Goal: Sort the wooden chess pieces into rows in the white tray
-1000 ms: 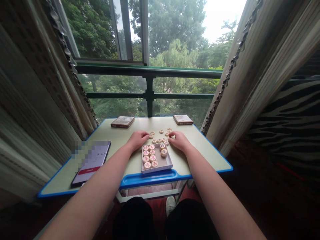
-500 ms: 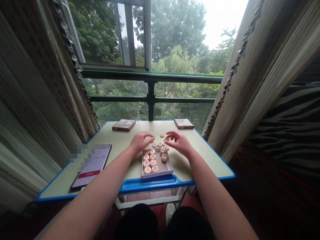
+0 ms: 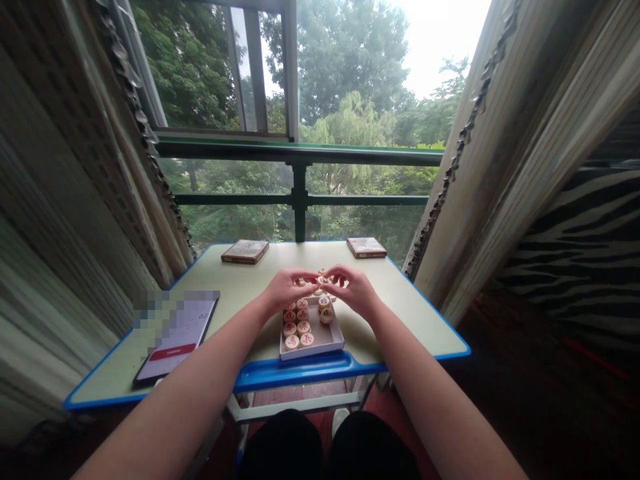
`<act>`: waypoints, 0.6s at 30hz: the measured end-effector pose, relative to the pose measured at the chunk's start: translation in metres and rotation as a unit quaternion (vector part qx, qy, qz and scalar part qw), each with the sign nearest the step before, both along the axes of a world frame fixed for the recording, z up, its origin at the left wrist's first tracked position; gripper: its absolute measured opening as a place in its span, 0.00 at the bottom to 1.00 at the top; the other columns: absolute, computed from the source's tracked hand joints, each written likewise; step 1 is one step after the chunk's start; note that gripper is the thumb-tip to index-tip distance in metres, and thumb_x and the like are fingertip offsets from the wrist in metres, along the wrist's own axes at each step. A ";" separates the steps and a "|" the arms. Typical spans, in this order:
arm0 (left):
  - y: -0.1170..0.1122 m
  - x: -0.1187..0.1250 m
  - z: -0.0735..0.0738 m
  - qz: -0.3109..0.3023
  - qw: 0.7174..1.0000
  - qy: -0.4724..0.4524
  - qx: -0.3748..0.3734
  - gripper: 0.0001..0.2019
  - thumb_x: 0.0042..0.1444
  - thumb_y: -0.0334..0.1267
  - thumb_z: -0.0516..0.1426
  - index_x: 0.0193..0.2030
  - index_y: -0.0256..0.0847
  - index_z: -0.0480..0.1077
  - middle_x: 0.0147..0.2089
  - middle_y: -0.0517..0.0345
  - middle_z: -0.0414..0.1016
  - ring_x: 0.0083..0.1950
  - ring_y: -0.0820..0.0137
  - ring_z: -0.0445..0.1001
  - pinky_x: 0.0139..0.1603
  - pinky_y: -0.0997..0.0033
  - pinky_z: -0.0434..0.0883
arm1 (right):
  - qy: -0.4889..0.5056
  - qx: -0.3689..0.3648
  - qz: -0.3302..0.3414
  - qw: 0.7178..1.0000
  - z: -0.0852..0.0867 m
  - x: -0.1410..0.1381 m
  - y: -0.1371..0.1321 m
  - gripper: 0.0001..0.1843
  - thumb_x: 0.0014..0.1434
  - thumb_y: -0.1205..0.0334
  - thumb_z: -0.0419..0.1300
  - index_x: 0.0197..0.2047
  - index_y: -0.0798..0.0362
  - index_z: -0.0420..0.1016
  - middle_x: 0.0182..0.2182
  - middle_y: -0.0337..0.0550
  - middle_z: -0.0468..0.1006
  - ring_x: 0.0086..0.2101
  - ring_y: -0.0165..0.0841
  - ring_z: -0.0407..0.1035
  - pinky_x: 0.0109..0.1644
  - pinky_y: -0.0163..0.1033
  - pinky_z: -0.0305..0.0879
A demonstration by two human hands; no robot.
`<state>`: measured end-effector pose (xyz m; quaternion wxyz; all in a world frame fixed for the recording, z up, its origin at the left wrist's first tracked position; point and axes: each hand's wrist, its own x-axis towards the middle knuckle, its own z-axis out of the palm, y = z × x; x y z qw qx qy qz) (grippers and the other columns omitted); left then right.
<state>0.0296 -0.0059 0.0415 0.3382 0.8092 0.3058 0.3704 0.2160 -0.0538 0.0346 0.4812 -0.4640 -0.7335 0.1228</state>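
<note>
My left hand (image 3: 287, 290) and my right hand (image 3: 354, 288) meet fingertip to fingertip just beyond a shallow white box (image 3: 327, 341). Between their thumbs and fingers is a round wooden Chinese chess piece (image 3: 323, 281), pinched from both sides; whether others are stacked under it is hidden. Inside the box, red-marked pieces (image 3: 303, 327) stand in two columns at the left. Dark-marked pieces (image 3: 325, 315) sit at its upper right. More loose pieces lie behind and under my fingers, mostly covered.
The pale green table (image 3: 400, 333) has a blue edge with a pen groove (image 3: 295, 371) in front. A tablet (image 3: 180, 340) lies at the left. Two flat brown boxes, the left one (image 3: 245, 251) and the right one (image 3: 367, 247), rest at the back. Curtains flank the window railing (image 3: 300, 157).
My hands have come together from either side, and their fingertips now meet around a piece. The right hand has moved left with its piece. The view has shifted slightly.
</note>
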 end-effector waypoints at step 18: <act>-0.018 -0.014 0.007 -0.050 0.999 0.015 0.015 0.20 0.45 0.49 0.60 0.42 0.37 0.75 0.39 0.51 0.79 0.33 0.68 0.74 0.33 0.70 0.70 | 0.025 -0.030 -0.008 0.999 0.003 -0.014 -0.029 0.12 0.50 0.56 0.62 0.37 0.53 0.76 0.32 0.43 0.78 0.26 0.28 0.65 0.30 0.35 0.63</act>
